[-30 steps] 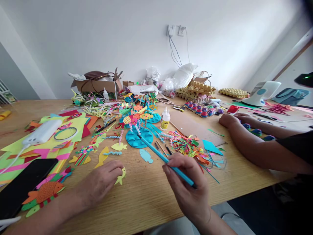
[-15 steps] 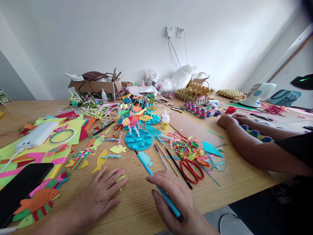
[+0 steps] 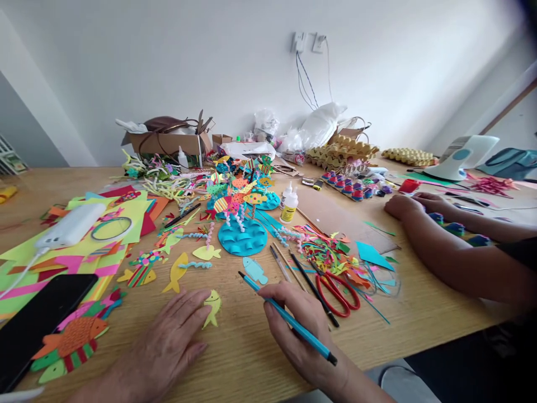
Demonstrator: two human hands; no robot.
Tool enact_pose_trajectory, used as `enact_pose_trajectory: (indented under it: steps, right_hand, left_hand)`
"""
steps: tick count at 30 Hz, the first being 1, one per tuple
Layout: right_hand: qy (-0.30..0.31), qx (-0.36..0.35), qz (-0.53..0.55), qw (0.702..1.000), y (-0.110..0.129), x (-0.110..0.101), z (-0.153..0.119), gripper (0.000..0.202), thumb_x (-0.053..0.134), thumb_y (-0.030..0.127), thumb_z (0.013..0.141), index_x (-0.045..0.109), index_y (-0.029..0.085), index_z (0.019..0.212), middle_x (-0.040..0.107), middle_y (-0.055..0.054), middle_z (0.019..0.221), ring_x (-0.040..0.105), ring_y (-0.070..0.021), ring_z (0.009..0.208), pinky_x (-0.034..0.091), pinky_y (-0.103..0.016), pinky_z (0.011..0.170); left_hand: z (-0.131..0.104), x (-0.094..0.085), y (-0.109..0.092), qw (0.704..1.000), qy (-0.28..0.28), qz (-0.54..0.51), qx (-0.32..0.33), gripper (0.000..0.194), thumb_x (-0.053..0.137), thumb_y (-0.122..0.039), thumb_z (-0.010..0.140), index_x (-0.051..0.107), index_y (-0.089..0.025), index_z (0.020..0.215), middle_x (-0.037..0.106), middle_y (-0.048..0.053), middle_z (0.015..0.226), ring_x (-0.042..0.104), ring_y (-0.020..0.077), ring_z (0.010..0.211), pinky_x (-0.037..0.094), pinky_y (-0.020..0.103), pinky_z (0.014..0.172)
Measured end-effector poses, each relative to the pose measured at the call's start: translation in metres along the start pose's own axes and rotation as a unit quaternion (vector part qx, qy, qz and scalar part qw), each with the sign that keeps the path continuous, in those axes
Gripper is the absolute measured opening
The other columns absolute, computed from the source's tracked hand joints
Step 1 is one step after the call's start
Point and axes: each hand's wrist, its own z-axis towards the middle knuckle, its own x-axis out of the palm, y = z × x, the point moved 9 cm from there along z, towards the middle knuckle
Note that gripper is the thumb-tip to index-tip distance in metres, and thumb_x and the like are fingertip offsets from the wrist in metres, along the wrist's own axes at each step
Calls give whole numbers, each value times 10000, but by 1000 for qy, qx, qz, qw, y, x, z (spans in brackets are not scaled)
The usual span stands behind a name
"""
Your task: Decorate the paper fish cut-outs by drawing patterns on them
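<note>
My left hand [image 3: 168, 338] lies flat on the table with its fingers stretched out, the fingertips at the left edge of a small yellow-green paper fish [image 3: 213, 307] with a drawn eye and mouth. In my right hand [image 3: 297, 333] is a blue felt-tip pen [image 3: 300, 329], its dark tip pointing up and left, to the right of that fish. Just beyond the pen lies a light blue paper fish [image 3: 254, 270]. A yellow paper fish [image 3: 178, 273] with a blue twisted strip [image 3: 197, 265] rests above my left hand.
Red-handled scissors [image 3: 338, 296] and paper scraps [image 3: 327, 252] lie to the right. A round blue base [image 3: 242, 238] carrying paper fish stands ahead, beside glue bottles [image 3: 289, 207]. A phone [image 3: 50, 308] is at left. Another person's arms [image 3: 453, 252] rest at right.
The pen has turned in my right hand, its tip coming down from the blue base toward the yellow-green fish. My left fingers have closed up and slid left, uncovering more of that fish.
</note>
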Motion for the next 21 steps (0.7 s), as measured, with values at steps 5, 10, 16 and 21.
enact_pose_trajectory:
  steps: [5, 10, 16, 21]
  right_hand:
    - [76, -1, 34, 997, 0, 12, -4, 223, 424, 99, 851, 559, 176, 1009, 663, -34, 775, 633, -121, 709, 485, -202, 651]
    - [118, 67, 54, 989, -11, 22, -1, 141, 455, 166, 867, 578, 197, 928, 668, -18, 794, 631, -120, 703, 484, -202, 641]
    - [120, 159, 125, 972, -27, 34, 12, 110, 482, 247, 859, 578, 195, 866, 635, -7, 751, 604, -123, 676, 469, -206, 599]
    - [77, 226, 192, 952, -47, 41, 23, 126, 541, 292, 795, 503, 193, 727, 493, 39, 600, 439, -90, 515, 351, -195, 464]
  left_hand:
    - [-17, -2, 2, 996, 75, -24, 40, 507, 494, -369, 912, 356, -275, 1390, 445, 2, 1413, 444, 190, 1258, 344, 321, 1056]
    - [-16, 16, -2, 988, 125, -78, 43, 651, 509, -397, 909, 176, -280, 1456, 377, 35, 1456, 354, 224, 1322, 244, 422, 1107]
    - [-1, 33, -9, 974, 210, -81, -29, 631, 583, -395, 865, 312, -210, 1403, 281, 107, 1497, 236, 325, 1365, 217, 592, 1068]
    - [15, 34, -15, 972, 214, -69, -72, 630, 662, -338, 808, 386, -201, 1357, 395, 122, 1433, 308, 336, 1324, 230, 624, 1050]
